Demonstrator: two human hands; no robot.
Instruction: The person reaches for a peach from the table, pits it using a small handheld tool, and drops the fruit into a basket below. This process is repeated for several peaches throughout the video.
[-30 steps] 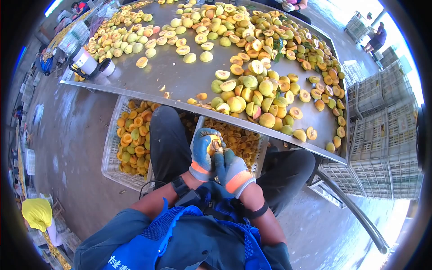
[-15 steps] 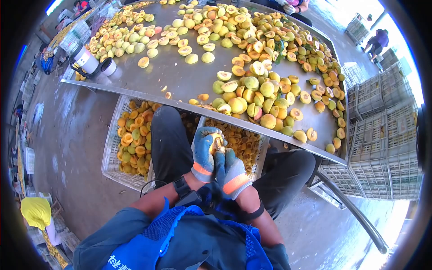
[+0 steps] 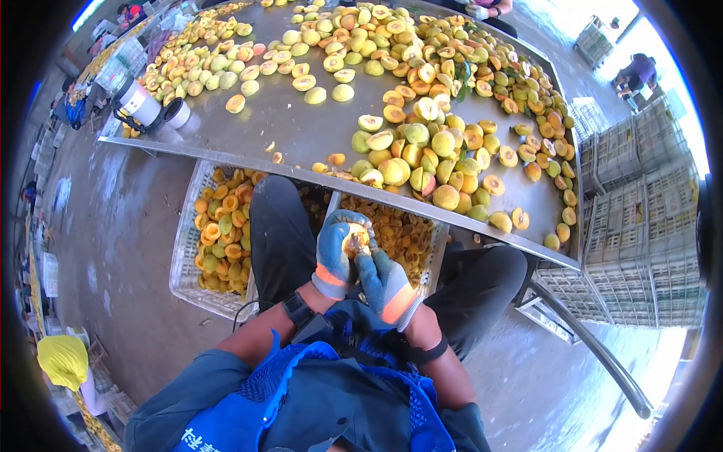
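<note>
In a blue-grey work glove, my left hand [image 3: 339,252] is closed around a peach half [image 3: 356,241], its cut orange side partly showing. My right hand [image 3: 385,280], gloved alike, presses its closed fingertips against the fruit; whether a small tool sits in them is hidden. Both hands are over my lap, just below the front edge of the metal table [image 3: 248,120]. Under them stands a crate of cut peach pieces [image 3: 403,233]. On the table, halved and whole-looking yellow peaches [image 3: 418,135] lie in a heap.
Left of my knee is a white crate [image 3: 184,260] full of peach halves. A white cup [image 3: 178,113] and a larger container [image 3: 139,102] stand at the table's left corner. Stacked crates [image 3: 636,226] rise at the right, beside a metal bar [image 3: 595,350]. Other people work around.
Both hands have shifted slightly, and the peach half now shows more of its cut side. My right hand has turned a little around it. The view has tilted slightly.
</note>
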